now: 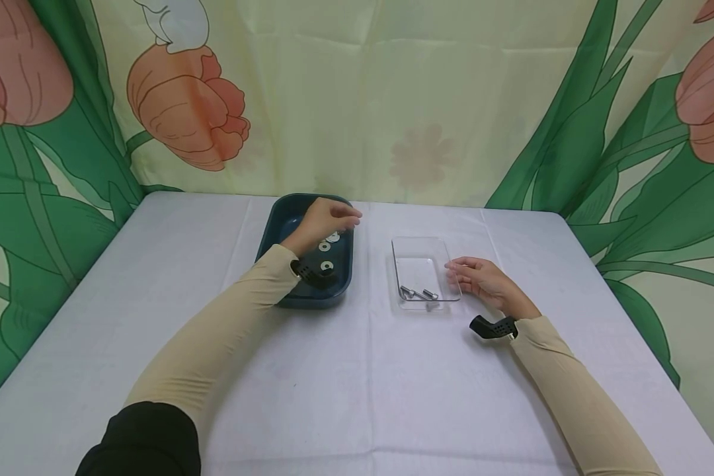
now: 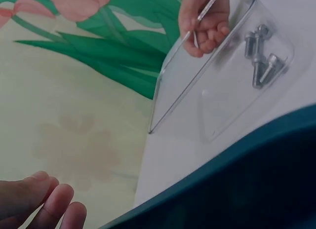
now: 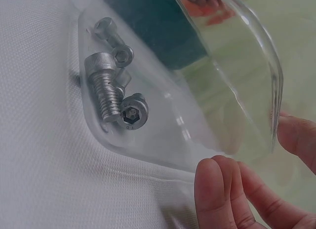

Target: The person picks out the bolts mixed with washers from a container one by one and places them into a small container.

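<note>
A clear plastic box point(image 1: 396, 264) stands on the table with several metal socket-head bolts point(image 3: 103, 86) in it. At the box's right wall, my right hand point(image 1: 484, 281) pinches the wall near the rim, thumb and fingers close on it in the right wrist view. To the left sits a dark blue tray point(image 1: 268, 231) with several washers point(image 1: 326, 266) inside. Above the tray's right side hovers my left hand point(image 1: 327, 221), fingers loosely extended toward the right. Nothing shows between those fingertips point(image 2: 61, 197) in the left wrist view.
A white cloth point(image 1: 333, 396) covers the table, which ends at a back edge just behind the tray. Behind it hangs a curtain point(image 1: 345, 99) printed with flowers and leaves. Black wrist cameras point(image 1: 492, 327) sit on both wrists.
</note>
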The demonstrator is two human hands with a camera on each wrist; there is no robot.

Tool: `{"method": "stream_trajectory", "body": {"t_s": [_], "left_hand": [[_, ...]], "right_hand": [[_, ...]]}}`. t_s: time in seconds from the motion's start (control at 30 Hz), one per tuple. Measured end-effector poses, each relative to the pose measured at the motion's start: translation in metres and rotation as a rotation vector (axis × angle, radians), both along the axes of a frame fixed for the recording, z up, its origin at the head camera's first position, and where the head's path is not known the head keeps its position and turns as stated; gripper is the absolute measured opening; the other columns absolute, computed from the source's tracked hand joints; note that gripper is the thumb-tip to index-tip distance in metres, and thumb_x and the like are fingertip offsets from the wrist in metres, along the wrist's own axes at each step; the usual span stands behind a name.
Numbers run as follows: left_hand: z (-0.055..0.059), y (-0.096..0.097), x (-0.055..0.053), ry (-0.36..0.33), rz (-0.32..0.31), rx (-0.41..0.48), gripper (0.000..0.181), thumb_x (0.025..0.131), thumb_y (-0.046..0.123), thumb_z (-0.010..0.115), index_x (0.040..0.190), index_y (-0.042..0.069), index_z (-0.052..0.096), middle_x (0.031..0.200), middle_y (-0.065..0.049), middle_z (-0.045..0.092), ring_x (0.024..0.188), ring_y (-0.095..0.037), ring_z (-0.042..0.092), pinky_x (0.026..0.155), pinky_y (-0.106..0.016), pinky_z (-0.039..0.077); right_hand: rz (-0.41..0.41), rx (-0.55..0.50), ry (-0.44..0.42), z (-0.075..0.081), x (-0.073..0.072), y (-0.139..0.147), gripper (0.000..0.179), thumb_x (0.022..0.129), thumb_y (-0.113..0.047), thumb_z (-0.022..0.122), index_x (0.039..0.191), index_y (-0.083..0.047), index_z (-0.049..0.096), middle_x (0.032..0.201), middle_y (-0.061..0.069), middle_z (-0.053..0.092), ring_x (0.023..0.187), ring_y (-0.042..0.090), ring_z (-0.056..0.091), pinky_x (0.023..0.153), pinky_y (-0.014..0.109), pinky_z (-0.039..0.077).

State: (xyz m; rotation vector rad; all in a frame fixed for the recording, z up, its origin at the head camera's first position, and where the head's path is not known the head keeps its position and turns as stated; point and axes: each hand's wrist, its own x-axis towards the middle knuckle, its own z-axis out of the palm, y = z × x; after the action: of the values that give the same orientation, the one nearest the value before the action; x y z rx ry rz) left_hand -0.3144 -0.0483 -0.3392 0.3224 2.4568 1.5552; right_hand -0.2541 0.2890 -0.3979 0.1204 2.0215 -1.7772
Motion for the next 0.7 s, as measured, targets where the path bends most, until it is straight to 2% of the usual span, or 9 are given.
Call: {"method": "stream_trajectory", "body": {"t_s": [0.33, 0.47, 0.7], "left_hand": [[-0.005, -0.009, -0.010, 0.008, 0.053, 0.035, 0.027, 0.089, 0.013, 0.063, 0.114, 0.003, 0.066, 0.115, -0.016, 0.065, 0.105, -0.030, 0.063, 0.094, -0.041, 0.050], [-0.009, -0.011, -0.015, 0.017, 0.080, 0.027, 0.026, 0.089, 0.013, 0.063, 0.113, 0.002, 0.067, 0.114, -0.017, 0.066, 0.104, -0.029, 0.064, 0.091, -0.036, 0.052], [-0.017, -0.015, -0.024, 0.031, 0.106, 0.004, 0.025, 0.090, 0.011, 0.062, 0.112, 0.001, 0.067, 0.116, -0.017, 0.065, 0.103, -0.028, 0.065, 0.092, -0.036, 0.051]], "right_hand": [[-0.010, 0.018, -0.007, 0.001, 0.000, -0.001, 0.022, 0.093, -0.021, 0.059, 0.108, -0.008, 0.050, 0.084, -0.011, 0.063, 0.077, 0.003, 0.062, 0.074, 0.017, 0.052], [-0.017, 0.013, -0.012, 0.001, 0.000, -0.001, 0.022, 0.093, -0.021, 0.059, 0.108, -0.008, 0.050, 0.084, -0.011, 0.062, 0.077, 0.002, 0.062, 0.073, 0.016, 0.052], [-0.014, 0.006, -0.012, 0.000, 0.000, -0.002, 0.020, 0.093, -0.021, 0.059, 0.107, -0.009, 0.050, 0.084, -0.011, 0.062, 0.077, 0.002, 0.062, 0.073, 0.016, 0.052]]}}
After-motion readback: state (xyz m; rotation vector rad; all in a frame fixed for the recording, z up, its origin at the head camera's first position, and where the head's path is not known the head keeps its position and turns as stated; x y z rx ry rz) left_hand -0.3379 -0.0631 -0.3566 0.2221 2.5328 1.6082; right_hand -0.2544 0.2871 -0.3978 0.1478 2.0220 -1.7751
